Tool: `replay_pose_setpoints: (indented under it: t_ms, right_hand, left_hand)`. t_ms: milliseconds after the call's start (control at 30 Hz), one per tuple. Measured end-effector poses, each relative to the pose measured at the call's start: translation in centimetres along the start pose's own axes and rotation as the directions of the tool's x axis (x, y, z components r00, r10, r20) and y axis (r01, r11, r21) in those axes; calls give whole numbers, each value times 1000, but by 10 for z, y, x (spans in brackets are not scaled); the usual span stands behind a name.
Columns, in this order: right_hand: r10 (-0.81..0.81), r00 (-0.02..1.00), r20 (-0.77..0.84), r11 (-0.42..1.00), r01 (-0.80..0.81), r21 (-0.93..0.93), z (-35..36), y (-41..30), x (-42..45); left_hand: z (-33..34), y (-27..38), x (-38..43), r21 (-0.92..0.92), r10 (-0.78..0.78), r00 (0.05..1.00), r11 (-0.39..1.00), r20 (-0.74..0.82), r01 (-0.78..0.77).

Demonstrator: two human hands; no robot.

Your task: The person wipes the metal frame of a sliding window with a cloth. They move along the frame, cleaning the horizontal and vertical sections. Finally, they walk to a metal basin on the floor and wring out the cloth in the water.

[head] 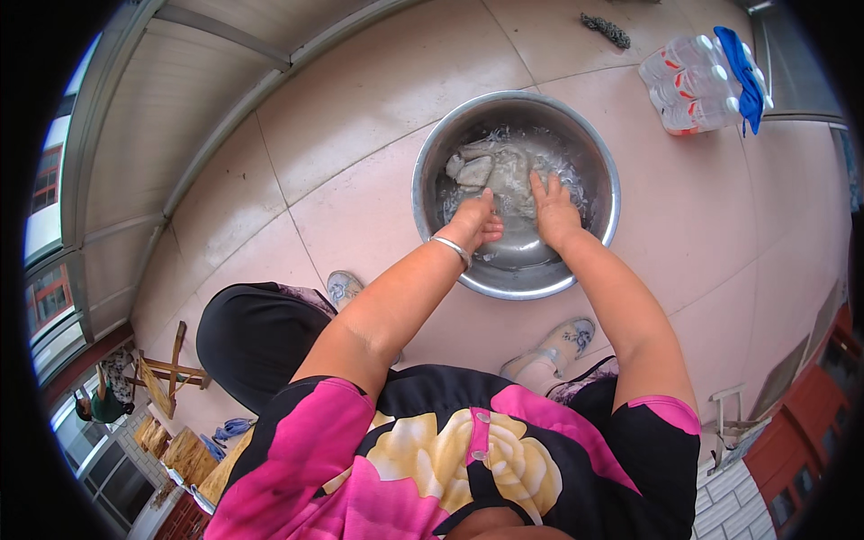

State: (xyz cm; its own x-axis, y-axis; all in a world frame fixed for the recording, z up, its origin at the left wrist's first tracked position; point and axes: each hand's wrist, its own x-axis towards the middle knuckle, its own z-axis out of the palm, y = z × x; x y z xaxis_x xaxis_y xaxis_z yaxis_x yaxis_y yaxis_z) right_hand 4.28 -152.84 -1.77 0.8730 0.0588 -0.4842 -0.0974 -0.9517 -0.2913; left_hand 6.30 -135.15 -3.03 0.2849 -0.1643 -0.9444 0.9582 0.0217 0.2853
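Note:
A round stainless steel basin (424, 169) stands on the floor in front of my feet, with water in its bottom. In the water lies a soaked, greyish-beige bundle (475, 171) that looks like cloth; splashes and glare blur its shape. My left hand (476, 223), with a silver bangle at the wrist, hovers inside the near left part of the basin, thumb raised and fingers loosely bent around nothing visible. My right hand (556, 208) reaches down on the right, its spread fingertips at the edge of the wet bundle and the churned water.
Shrink-wrapped clear bottles (695, 84) stand at the upper right, a blue cloth (742, 77) draped over them. A dark, knotted object (605, 31) lies on the tiles (364, 175). Left of me are a wooden frame (174, 371), cut logs (189, 455) and another person (104, 401).

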Motion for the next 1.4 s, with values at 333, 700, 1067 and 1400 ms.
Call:
replay_pose_setpoints:
  t_ms: [333, 700, 1067, 1400]
  right_hand:
    - [-100, 955, -281, 797, 246, 552, -52, -40, -24]
    - [483, 732, -481, 719, -18, 695, -24, -16, 68]
    - [455, 772, -443, 714, -19, 700, -20, -38, 46]
    - [384, 778, -497, 755, 46, 654, 1, -76, -1]
  left_hand:
    - [30, 27, 15, -587, 264, 883, 809, 389, 17]
    - [61, 22, -7, -727, 348, 895, 686, 281, -38]
    - [56, 16, -12, -680, 302, 932, 728, 201, -90]
    - [44, 9, 11, -508, 268, 963, 824, -38, -250]
